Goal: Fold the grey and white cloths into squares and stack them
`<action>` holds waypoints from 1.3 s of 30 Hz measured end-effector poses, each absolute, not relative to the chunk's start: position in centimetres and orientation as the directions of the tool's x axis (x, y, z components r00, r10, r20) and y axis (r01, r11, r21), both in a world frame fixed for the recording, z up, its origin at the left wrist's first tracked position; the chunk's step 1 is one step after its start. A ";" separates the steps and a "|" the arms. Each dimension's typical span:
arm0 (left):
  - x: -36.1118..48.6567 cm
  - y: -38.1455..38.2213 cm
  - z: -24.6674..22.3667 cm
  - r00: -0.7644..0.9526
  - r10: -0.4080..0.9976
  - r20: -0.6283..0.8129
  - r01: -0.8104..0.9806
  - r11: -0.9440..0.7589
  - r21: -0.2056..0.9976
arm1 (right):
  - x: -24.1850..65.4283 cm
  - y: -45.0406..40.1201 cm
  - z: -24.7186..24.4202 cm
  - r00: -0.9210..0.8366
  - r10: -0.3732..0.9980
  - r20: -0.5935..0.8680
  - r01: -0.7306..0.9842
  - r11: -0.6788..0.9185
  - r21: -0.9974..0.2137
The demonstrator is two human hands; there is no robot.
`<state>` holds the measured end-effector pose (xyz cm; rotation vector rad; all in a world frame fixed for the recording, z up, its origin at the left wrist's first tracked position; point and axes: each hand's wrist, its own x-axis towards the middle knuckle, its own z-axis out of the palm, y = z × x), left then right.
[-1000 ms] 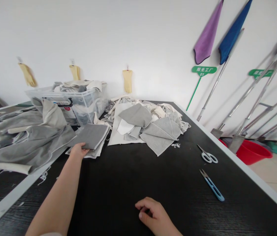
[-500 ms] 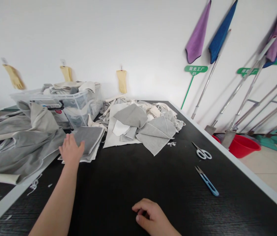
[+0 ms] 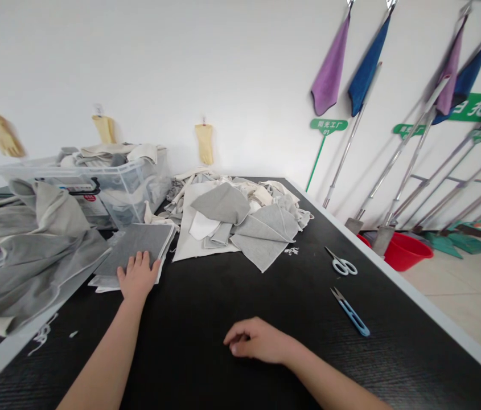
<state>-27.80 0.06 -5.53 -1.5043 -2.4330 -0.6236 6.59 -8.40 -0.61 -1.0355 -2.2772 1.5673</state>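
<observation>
My left hand (image 3: 138, 277) lies flat with fingers spread on the near right corner of a stack of grey cloths (image 3: 127, 247). Pale edges of the lower layers stick out beneath it. Over the black table (image 3: 189, 330), nearer to me, my right hand (image 3: 257, 340) hangs with loosely bent fingers, thumb and forefinger apart, nothing between them. Beyond it, a pile of grey and white cloth pieces (image 3: 223, 204) spreads across the back of the table. White-handled scissors (image 3: 342, 265) and blue thread snips (image 3: 351, 313) lie to the right.
At the left, a heap of grey fabric (image 3: 44, 250) lies in front of a clear plastic bin (image 3: 124, 188) filled with cloth. Yellow gloves (image 3: 204, 144) hang on the wall. Mop handles (image 3: 353, 136) and a red bucket (image 3: 406, 250) stand past the right table edge.
My left hand has slid toward me and rightward over the cloth stack, uncovering its left part. My right hand has moved slightly forward. The camera view has shifted a little to the right.
</observation>
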 end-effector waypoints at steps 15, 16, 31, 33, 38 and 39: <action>-25.2 -1.6 -4.6 -0.308 0.661 0.684 0.950 0.185 0.250 | 4.6 5.8 -4.5 -0.037 0.973 0.228 0.975 0.085 -0.204; -25.2 -1.5 -4.7 -0.296 0.653 0.697 0.954 0.173 0.244 | 4.6 6.2 -4.5 -0.031 0.973 0.229 0.975 0.080 -0.208; -24.0 -1.5 -4.6 -0.188 0.576 0.796 0.979 0.044 0.199 | 8.2 9.3 3.4 0.168 0.931 0.325 0.931 -0.042 -0.362; -23.5 -1.6 -4.5 -0.182 0.583 0.792 0.978 0.028 0.205 | 8.6 9.2 5.8 0.185 0.885 0.426 0.909 0.011 -0.417; -20.1 -2.1 -2.9 -0.158 0.585 0.795 0.959 -0.101 0.265 | 9.0 7.4 11.4 0.141 0.742 0.655 0.868 0.226 -0.443; -18.8 -2.3 -2.1 -0.133 0.575 0.807 0.948 -0.163 0.272 | 8.9 6.8 12.4 0.118 0.720 0.683 0.868 0.259 -0.423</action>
